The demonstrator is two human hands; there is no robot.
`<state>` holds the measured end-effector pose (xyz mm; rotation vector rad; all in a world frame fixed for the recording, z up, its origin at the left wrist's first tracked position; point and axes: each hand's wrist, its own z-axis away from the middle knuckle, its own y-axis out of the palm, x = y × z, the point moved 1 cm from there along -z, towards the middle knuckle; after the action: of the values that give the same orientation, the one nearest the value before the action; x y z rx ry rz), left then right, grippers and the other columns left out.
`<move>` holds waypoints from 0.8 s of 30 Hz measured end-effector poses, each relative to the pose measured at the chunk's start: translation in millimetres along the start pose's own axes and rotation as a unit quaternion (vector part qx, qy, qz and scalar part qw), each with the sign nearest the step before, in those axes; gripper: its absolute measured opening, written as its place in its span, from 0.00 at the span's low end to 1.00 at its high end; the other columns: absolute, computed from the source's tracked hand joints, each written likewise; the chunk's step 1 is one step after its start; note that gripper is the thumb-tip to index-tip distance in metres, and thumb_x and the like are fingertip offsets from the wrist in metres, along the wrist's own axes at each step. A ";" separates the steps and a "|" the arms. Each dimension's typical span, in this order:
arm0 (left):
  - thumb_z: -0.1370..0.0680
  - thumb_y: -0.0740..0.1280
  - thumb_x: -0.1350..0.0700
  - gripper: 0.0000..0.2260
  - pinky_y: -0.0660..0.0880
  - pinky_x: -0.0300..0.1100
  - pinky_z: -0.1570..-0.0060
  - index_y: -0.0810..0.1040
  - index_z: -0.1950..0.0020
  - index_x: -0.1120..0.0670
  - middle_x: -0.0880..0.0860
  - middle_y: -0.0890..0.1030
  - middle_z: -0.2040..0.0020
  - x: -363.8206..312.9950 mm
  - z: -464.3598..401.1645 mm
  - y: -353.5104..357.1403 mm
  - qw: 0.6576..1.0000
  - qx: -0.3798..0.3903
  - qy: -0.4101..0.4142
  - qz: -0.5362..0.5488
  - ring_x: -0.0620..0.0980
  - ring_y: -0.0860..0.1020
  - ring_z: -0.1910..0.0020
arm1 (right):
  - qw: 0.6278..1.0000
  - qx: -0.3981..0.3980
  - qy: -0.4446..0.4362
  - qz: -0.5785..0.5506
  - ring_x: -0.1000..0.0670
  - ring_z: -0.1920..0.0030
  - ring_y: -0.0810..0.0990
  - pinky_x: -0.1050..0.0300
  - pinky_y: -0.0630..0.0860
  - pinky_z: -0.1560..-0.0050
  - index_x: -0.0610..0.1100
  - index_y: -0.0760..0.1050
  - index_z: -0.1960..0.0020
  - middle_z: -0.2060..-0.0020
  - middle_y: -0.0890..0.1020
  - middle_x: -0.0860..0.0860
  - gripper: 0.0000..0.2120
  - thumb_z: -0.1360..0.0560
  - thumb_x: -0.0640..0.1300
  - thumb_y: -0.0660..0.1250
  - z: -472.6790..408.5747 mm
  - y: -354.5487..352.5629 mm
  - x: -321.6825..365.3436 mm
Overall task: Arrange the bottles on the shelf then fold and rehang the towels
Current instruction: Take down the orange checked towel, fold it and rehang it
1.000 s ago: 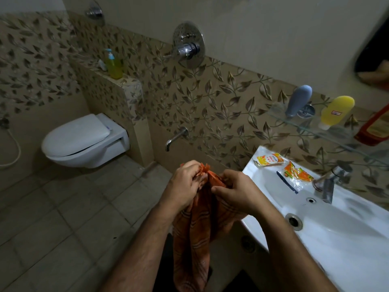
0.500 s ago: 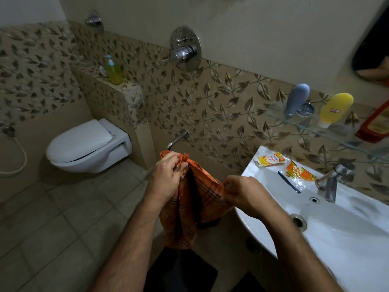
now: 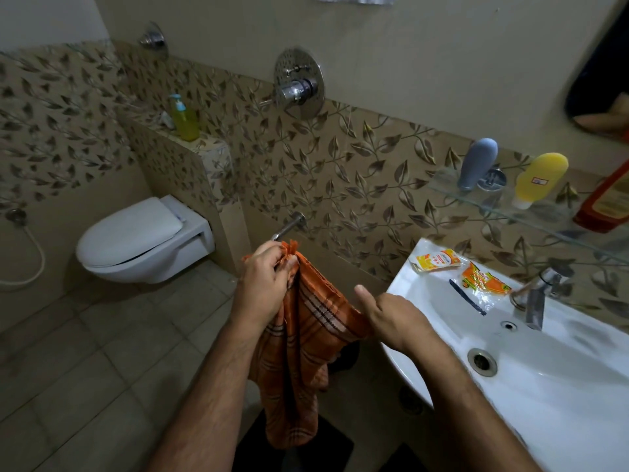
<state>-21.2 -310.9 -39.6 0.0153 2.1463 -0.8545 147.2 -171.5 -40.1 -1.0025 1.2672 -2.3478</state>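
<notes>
The left hand (image 3: 263,284) is curled tight around the bunched top corner of the orange checked towel (image 3: 303,349), fingers and thumb pinching the frayed edge just below the wall spout (image 3: 289,228). The towel hangs down from that grip, over the floor between the two forearms. The right hand (image 3: 388,315) sits lower, beside the sink (image 3: 561,396) rim, its thumb sticking up and its fingers tucked under a fold of the towel; whether they clamp the cloth cannot be told. On the glass shelf (image 3: 449,183) above the sink stand a grey bottle (image 3: 476,163), a yellow bottle (image 3: 541,178) and a red bottle (image 3: 606,202).
</notes>
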 end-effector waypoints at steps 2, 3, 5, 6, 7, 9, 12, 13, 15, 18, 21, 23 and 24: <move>0.22 0.67 0.60 0.05 0.72 0.36 0.57 0.78 0.57 0.57 0.46 0.76 0.57 -0.1 2.1 0.9 1.000 0.004 -0.001 -0.001 0.42 0.75 0.58 | 0.998 -0.029 0.023 0.043 0.51 0.64 0.77 0.58 0.68 0.66 0.47 0.73 0.65 0.68 0.77 0.51 0.24 0.20 0.63 0.55 -4.0 0.3 -1.3; 0.22 0.67 0.60 0.05 0.71 0.34 0.58 0.78 0.58 0.57 0.45 0.75 0.58 0.3 3.3 1.3 1.000 0.006 -0.003 -0.005 0.41 0.75 0.59 | 0.997 -0.036 0.023 0.059 0.52 0.65 0.77 0.59 0.66 0.69 0.47 0.74 0.66 0.69 0.77 0.52 0.22 0.21 0.61 0.61 -4.7 -0.3 -2.1; 0.22 0.67 0.60 0.06 0.69 0.33 0.60 0.78 0.59 0.56 0.44 0.74 0.59 1.2 5.1 1.3 1.000 0.009 -0.008 -0.012 0.40 0.74 0.60 | 0.998 -0.044 0.023 0.041 0.54 0.66 0.78 0.60 0.67 0.71 0.49 0.78 0.64 0.69 0.79 0.53 0.14 0.25 0.57 0.68 -5.6 -2.2 -4.2; 0.22 0.67 0.60 0.06 0.69 0.33 0.60 0.77 0.60 0.55 0.43 0.74 0.60 2.0 5.7 1.1 1.000 0.011 -0.010 -0.014 0.40 0.74 0.60 | 0.998 -0.048 0.022 0.017 0.54 0.66 0.79 0.60 0.70 0.71 0.50 0.79 0.63 0.68 0.81 0.53 0.11 0.26 0.54 0.70 -5.3 -3.4 -4.6; 0.22 0.67 0.60 0.08 0.68 0.33 0.61 0.76 0.60 0.53 0.43 0.73 0.60 2.8 6.2 0.9 1.000 0.014 -0.013 -0.015 0.41 0.74 0.60 | 0.998 -0.058 0.022 -0.008 0.54 0.65 0.80 0.59 0.74 0.69 0.50 0.78 0.63 0.66 0.82 0.53 0.08 0.27 0.52 0.71 -4.3 -4.3 -4.7; 0.22 0.67 0.60 0.09 0.67 0.32 0.61 0.74 0.61 0.50 0.42 0.73 0.61 4.2 7.6 -0.3 0.999 0.017 -0.024 -0.018 0.41 0.74 0.60 | 0.996 -0.085 0.024 -0.032 0.52 0.62 0.82 0.54 0.81 0.61 0.52 0.74 0.60 0.63 0.83 0.52 0.06 0.28 0.49 0.71 -1.8 -4.8 -5.0; 0.21 0.66 0.59 0.08 0.67 0.32 0.61 0.76 0.60 0.51 0.43 0.73 0.60 7.5 7.8 -2.6 0.999 0.013 -0.040 -0.025 0.40 0.74 0.60 | 0.994 -0.108 0.024 -0.019 0.50 0.61 0.83 0.50 0.82 0.59 0.53 0.69 0.56 0.62 0.83 0.53 0.05 0.27 0.49 0.66 -0.5 -5.6 -9.7; 0.21 0.66 0.59 0.07 0.67 0.32 0.60 0.77 0.59 0.52 0.42 0.73 0.60 8.8 7.9 -3.0 0.998 0.014 -0.047 -0.027 0.40 0.74 0.59 | 0.993 -0.114 0.023 -0.015 0.50 0.62 0.83 0.50 0.82 0.59 0.53 0.69 0.56 0.62 0.83 0.53 0.04 0.28 0.49 0.64 -0.1 -7.0 -11.6; 0.21 0.66 0.58 0.06 0.71 0.34 0.60 0.78 0.58 0.53 0.42 0.74 0.60 11.2 7.5 -3.0 0.998 0.018 -0.063 -0.027 0.40 0.75 0.59 | 0.993 -0.115 0.008 -0.013 0.52 0.63 0.83 0.50 0.82 0.59 0.54 0.72 0.57 0.64 0.83 0.54 0.01 0.28 0.49 0.63 1.8 -11.3 -12.4; 0.21 0.66 0.57 0.07 0.73 0.38 0.60 0.78 0.59 0.53 0.44 0.75 0.59 13.7 7.5 -2.8 0.996 0.019 -0.077 -0.035 0.42 0.76 0.59 | 0.994 -0.078 -0.026 -0.078 0.53 0.69 0.83 0.53 0.82 0.62 0.53 0.76 0.54 0.66 0.83 0.53 0.07 0.24 0.43 0.62 8.3 -16.3 -10.3; 0.21 0.66 0.58 0.07 0.68 0.32 0.62 0.78 0.59 0.53 0.44 0.74 0.59 14.3 7.0 -2.5 0.996 0.014 -0.077 -0.048 0.42 0.75 0.59 | 0.983 -0.036 -0.064 -0.166 0.50 0.70 0.84 0.63 0.75 0.72 0.51 0.80 0.50 0.67 0.84 0.50 0.13 0.21 0.38 0.58 17.5 -22.6 -7.8; 0.21 0.66 0.58 0.06 0.66 0.30 0.62 0.78 0.58 0.54 0.44 0.75 0.59 14.9 7.0 -2.5 0.995 0.013 -0.083 -0.052 0.41 0.75 0.59 | 0.972 -0.012 -0.070 -0.224 0.50 0.69 0.84 0.63 0.73 0.73 0.49 0.81 0.50 0.67 0.85 0.48 0.15 0.21 0.36 0.57 20.5 -23.5 -6.5; 0.21 0.66 0.58 0.07 0.65 0.29 0.62 0.78 0.59 0.53 0.43 0.74 0.60 14.8 7.3 -2.3 0.995 0.014 -0.084 -0.053 0.41 0.74 0.59 | 0.965 -0.004 -0.066 -0.254 0.49 0.68 0.85 0.60 0.75 0.71 0.46 0.81 0.51 0.66 0.85 0.47 0.15 0.22 0.35 0.57 21.4 -23.3 -5.5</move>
<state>-26.9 -320.7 -51.7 -0.1538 1.9920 -0.9134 167.7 -168.4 -15.6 -1.6172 1.0644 -2.5740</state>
